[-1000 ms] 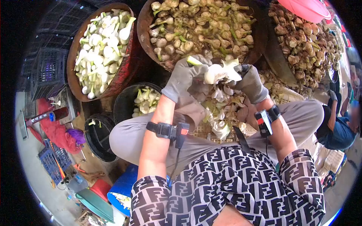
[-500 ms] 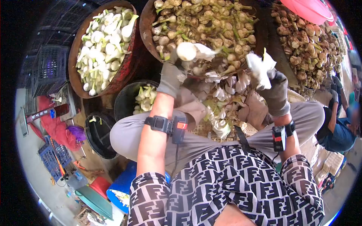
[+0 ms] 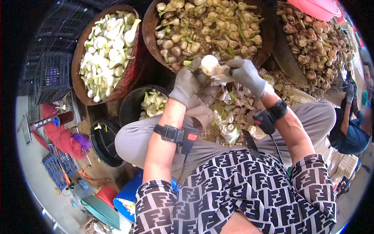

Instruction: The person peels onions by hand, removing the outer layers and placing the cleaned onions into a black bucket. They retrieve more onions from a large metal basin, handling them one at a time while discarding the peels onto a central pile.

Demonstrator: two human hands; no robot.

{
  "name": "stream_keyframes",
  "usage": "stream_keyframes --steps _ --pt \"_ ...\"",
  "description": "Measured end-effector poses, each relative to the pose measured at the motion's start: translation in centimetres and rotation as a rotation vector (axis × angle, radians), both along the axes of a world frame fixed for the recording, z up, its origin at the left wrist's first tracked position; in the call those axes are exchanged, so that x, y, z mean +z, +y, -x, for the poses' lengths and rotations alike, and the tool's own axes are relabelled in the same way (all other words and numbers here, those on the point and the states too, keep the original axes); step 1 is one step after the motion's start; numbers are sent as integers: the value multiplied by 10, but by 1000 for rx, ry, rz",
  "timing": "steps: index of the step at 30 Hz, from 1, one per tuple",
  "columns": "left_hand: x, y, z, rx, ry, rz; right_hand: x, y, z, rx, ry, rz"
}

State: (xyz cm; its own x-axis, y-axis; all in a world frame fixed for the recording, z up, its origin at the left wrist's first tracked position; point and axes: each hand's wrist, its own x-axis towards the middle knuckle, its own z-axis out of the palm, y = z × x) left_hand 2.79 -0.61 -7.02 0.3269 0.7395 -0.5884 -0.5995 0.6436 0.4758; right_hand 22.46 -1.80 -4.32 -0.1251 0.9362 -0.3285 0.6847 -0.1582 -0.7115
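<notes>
A white garlic bulb [image 3: 210,65] is held up between my two gloved hands, its green stem end pointing left. My left hand [image 3: 186,81] is closed around the stem side of the bulb. On the other side, the fingers of my right hand [image 3: 247,76] pinch the loose outer skin [image 3: 223,72] at the bulb. Below them lies a heap of peeled garlic skins [image 3: 230,111] between my knees. Just beyond my hands is a large round tub [image 3: 150,29] of unpeeled, wet-looking garlic bulbs [image 3: 212,29].
A rusty tub [image 3: 77,66] of peeled white garlic stands at the left. Nearer are a black bucket [image 3: 126,103] with more bulbs and another black bucket [image 3: 102,146]. Brown garlic [image 3: 311,43] is piled at the right, under a pink basin [image 3: 317,8]. Another person [image 3: 350,134] sits far right.
My right hand has let go of the loose white skin it held at the right and moved left to the bulb. My left hand still holds the bulb, now slightly lower and further right.
</notes>
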Motion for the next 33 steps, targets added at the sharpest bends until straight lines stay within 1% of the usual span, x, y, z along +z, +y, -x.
stream_keyframes --steps 1,2,3,5,6,8,9,11,12,13,15,18,19,20,21,22,23,25,26,27,29,30,31,32,33 --pt "-1 -1 1 14 80 -26 7 -5 -3 -49 28 57" --pt "-15 2 11 46 50 -36 14 -12 -9 -53 61 -4" --pt "-21 3 10 71 164 -29 7 -16 -20 -46 124 79" --pt "-28 4 9 118 393 -18 -10 -23 -37 88 4 289" --pt "-29 3 9 133 388 -45 -9 -26 -40 249 -170 278" --pt "-31 4 12 130 400 2 -7 -35 -41 575 -517 251" --pt "-29 2 13 128 407 30 -7 -39 -40 550 -455 184" --pt "-24 3 10 194 393 31 -6 -42 -34 499 -332 40" --pt "-21 0 7 213 392 40 12 -36 -19 418 -345 82" --pt "-19 -2 4 230 390 49 22 -30 -6 331 -299 54" --pt "-16 -4 -3 168 385 101 31 -20 15 158 -212 -5" --pt "-14 -6 -12 126 313 163 11 -15 39 24 -124 -319" --pt "-11 -8 -14 123 277 185 6 -12 38 33 -95 -318" --pt "-9 -8 -14 65 307 245 1 -8 36 43 -67 -316" --pt "-11 -8 -13 57 284 217 -5 -4 35 56 -38 -316" --pt "-14 -9 -10 50 261 192 -12 -4 34 17 120 -359" --pt "-16 -11 -9 41 236 170 -17 -5 31 -64 297 -234" --pt "0 -13 -16 52 130 205 -16 -4 25 -230 641 12" --pt "11 -13 -19 56 77 222 -13 -3 19 -405 1004 202" --pt "19 -11 -21 31 166 171 -7 -5 11 -487 1223 328" --pt "29 -8 -22 -14 340 77 -2 -12 10 -411 1099 110" --pt "28 -5 -18 -64 383 35 0 -11 5 -420 1313 139" --pt "23 2 -13 75 177 -33 1 -7 -4 -427 1528 170" --pt "21 14 3 163 84 26 1 -2 -14 -433 1744 197" --pt "43 26 14 325 -133 88 -2 6 -25 -517 1474 -17"
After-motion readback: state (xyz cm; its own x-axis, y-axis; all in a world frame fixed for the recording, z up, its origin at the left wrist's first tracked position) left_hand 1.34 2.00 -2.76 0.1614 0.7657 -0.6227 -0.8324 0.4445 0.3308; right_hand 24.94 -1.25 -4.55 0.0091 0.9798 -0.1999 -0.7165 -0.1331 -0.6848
